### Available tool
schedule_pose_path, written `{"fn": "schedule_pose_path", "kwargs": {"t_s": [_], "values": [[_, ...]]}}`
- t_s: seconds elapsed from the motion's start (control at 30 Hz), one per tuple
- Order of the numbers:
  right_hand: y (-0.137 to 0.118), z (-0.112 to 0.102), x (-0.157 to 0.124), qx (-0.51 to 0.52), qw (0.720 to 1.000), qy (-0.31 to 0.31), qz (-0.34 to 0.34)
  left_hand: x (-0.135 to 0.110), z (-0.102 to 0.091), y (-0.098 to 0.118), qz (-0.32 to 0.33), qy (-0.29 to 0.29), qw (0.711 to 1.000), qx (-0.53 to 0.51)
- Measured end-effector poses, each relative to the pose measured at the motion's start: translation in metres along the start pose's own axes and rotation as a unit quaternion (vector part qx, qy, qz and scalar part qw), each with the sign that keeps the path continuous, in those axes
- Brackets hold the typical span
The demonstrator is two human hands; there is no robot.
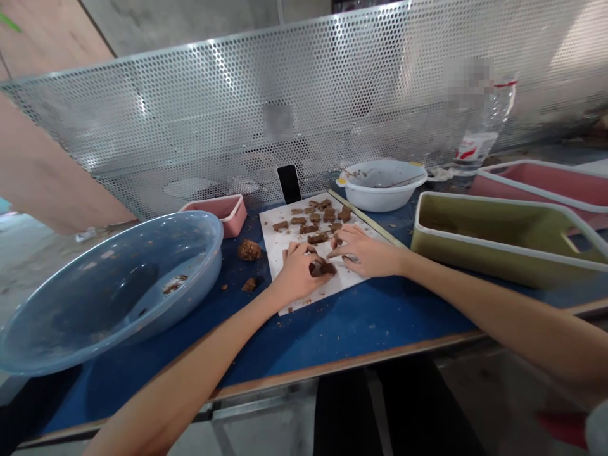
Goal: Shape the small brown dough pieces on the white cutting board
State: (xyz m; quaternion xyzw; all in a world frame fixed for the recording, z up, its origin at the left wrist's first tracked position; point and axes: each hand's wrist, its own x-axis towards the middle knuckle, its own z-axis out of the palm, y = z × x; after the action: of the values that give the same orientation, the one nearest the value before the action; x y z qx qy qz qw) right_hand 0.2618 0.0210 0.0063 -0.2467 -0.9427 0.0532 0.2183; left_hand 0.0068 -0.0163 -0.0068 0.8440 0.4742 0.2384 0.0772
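Note:
My left hand is curled on the white board, its thumb and fingers closed round a brown clay-like piece. Just to the right, my right hand hovers low over the board or rests on it, fingers bent and apart; whether its fingertips touch a piece is hard to make out. Beyond both hands lie several small shaped brown pieces, roughly in rows. A longer brown piece sits nearest the fingers. Crumbs are scattered on the board.
Left of the board, two rough brown lumps lie on the blue table near a large blue basin. A small pink box, phone, white basin, bottle, green bin and pink bin stand around.

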Motion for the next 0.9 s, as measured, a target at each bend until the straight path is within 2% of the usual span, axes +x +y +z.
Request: {"fn": "schedule_pose_path", "kwargs": {"t_s": [0.1,0.27,0.43,0.53,0.77,0.9], "values": [[-0.0027,0.0016,0.0013,0.025,0.999,-0.026,-0.005,0.0006,-0.0006,-0.0013,-0.004,-0.002,1.0,0.011],[-0.0039,-0.0008,0.0024,0.066,0.997,-0.036,-0.02,0.0017,-0.0009,-0.0024,-0.004,-0.003,1.0,0.029],[-0.001,-0.0045,0.001,0.028,0.997,-0.065,-0.005,0.0032,-0.0028,-0.0048,0.013,-0.004,0.999,0.037],[-0.0034,-0.0035,0.0009,0.002,0.998,-0.053,0.022,0.0043,-0.0032,-0.007,0.011,-0.011,0.999,0.028],[-0.0083,-0.0014,0.0009,0.016,0.998,-0.055,-0.039,0.0061,-0.0056,-0.0068,-0.015,-0.017,0.999,0.03],[-0.0085,-0.0023,0.0022,-0.001,1.0,-0.028,-0.013,0.0057,-0.0045,-0.0082,-0.007,-0.013,0.999,0.03]]}}
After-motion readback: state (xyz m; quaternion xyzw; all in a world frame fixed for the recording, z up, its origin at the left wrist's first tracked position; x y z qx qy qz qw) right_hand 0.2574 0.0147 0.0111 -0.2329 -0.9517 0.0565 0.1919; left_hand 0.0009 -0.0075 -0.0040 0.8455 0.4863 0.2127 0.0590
